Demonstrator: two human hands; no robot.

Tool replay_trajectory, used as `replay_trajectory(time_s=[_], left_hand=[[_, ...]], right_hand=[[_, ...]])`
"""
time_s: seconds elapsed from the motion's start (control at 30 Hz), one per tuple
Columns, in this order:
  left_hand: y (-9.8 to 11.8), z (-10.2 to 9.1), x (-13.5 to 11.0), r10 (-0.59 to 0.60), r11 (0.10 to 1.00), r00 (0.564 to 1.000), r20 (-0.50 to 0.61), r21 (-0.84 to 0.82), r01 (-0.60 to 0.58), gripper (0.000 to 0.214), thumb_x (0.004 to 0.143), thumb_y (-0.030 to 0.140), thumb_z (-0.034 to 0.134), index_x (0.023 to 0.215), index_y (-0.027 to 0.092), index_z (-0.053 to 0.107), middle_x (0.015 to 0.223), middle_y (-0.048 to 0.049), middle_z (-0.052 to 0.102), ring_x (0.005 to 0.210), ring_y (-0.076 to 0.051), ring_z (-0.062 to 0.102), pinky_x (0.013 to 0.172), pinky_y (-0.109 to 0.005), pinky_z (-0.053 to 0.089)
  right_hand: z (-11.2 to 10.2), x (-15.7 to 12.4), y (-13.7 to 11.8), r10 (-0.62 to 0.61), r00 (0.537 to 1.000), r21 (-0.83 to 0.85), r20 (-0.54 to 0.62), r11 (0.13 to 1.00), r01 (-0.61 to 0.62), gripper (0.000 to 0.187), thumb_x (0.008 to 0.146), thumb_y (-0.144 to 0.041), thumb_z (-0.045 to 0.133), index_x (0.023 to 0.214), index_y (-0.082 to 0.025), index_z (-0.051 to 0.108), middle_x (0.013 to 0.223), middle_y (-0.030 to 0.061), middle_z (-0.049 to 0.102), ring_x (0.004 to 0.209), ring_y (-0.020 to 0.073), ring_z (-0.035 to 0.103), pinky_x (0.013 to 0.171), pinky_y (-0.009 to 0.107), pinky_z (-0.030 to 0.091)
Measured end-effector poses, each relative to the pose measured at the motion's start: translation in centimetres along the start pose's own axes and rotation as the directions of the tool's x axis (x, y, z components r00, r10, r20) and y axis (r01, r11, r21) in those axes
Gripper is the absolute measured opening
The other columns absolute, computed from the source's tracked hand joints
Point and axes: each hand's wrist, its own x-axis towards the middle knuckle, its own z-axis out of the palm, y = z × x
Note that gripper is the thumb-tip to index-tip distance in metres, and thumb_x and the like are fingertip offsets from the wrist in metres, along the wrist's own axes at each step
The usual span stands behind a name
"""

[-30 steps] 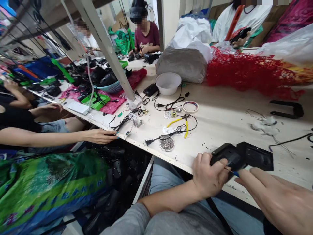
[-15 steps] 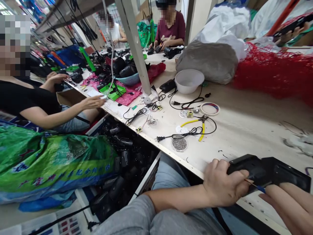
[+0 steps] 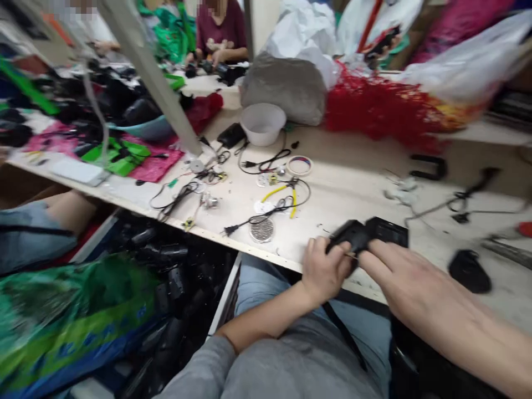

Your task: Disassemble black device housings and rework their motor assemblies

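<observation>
My left hand [image 3: 326,270] is closed around the near left end of a black plastic housing [image 3: 351,234], held just over the table's front edge. The housing looks like two hinged or joined halves, its right part opened out and hollow. My right hand [image 3: 394,269] reaches in from the right, fingers pinched beside the housing. A thin wire [image 3: 352,255] runs between the fingertips of both hands; blur and the fingers hide most of it. Left of the hands lie a round dish of small metal parts [image 3: 261,229] and yellow-handled pliers [image 3: 294,202].
Black power cords with a plug [image 3: 231,229], a tape roll [image 3: 299,165] and a white bowl [image 3: 262,124] are on the table [image 3: 353,183]. A black cover [image 3: 469,271] lies at right. A metal post [image 3: 147,72] rises at left. Another person [image 3: 220,33] works across.
The view has swung right, so the housing and both hands appear nearer the middle. More of my right forearm and the table's right side show. Both hands stay at the housing.
</observation>
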Motion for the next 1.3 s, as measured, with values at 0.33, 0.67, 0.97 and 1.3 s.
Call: replay_trajectory(time_s=[0.33, 0.67, 0.97, 1.3], left_hand=[[0.1, -0.2, 0.6, 0.008, 0.996, 1.000, -0.005, -0.093, -0.008, 0.034, 0.104, 0.037, 0.036, 0.102, 0.021, 0.066, 0.089, -0.0059, 0.051, 0.080, -0.021, 0.046, 0.068, -0.031, 0.038], [0.0, -0.5, 0.9, -0.030, 0.984, 0.999, 0.021, -0.175, 0.033, 0.033, 0.104, 0.035, 0.033, 0.091, 0.018, 0.058, 0.083, -0.0057, 0.052, 0.077, -0.021, 0.046, 0.067, -0.033, 0.037], [0.4, -0.5, 0.7, -0.079, 0.971, 0.984, 0.162, -0.212, 0.113, 0.017, 0.085, 0.027, 0.063, 0.097, 0.021, 0.052, 0.089, -0.0080, 0.057, 0.085, -0.025, 0.053, 0.073, -0.039, 0.042], [0.5, -0.6, 0.8, -0.187, 0.946, 0.962, 0.199, -0.226, 0.231, 0.023, 0.079, 0.027, 0.069, 0.089, 0.023, 0.048, 0.083, -0.0046, 0.053, 0.082, -0.023, 0.053, 0.073, -0.038, 0.043]], right_hand=[[-0.1, 0.9, 0.0, 0.075, 0.981, -0.081, 0.179, 0.995, -0.061, 0.025, 0.084, 0.003, 0.040, 0.090, -0.017, 0.054, 0.074, 0.0027, 0.057, 0.059, 0.0174, 0.049, 0.056, 0.028, 0.030], [-0.4, 1.5, 0.6, 0.053, 0.986, 0.050, 0.160, 0.997, -0.062, 0.028, 0.089, -0.001, 0.035, 0.095, -0.014, 0.059, 0.086, 0.0085, 0.058, 0.072, 0.0189, 0.052, 0.062, 0.028, 0.037], [-0.6, 1.9, 0.5, 0.011, 0.985, 0.051, 0.169, 0.999, -0.020, 0.024, 0.089, 0.000, 0.041, 0.097, -0.016, 0.056, 0.083, 0.0052, 0.059, 0.071, 0.0179, 0.051, 0.065, 0.029, 0.038], [-0.4, 2.2, 0.5, 0.056, 0.969, 0.029, 0.239, 0.997, -0.065, 0.021, 0.090, -0.003, 0.043, 0.101, -0.013, 0.057, 0.084, 0.0074, 0.061, 0.069, 0.0186, 0.052, 0.062, 0.030, 0.038]])
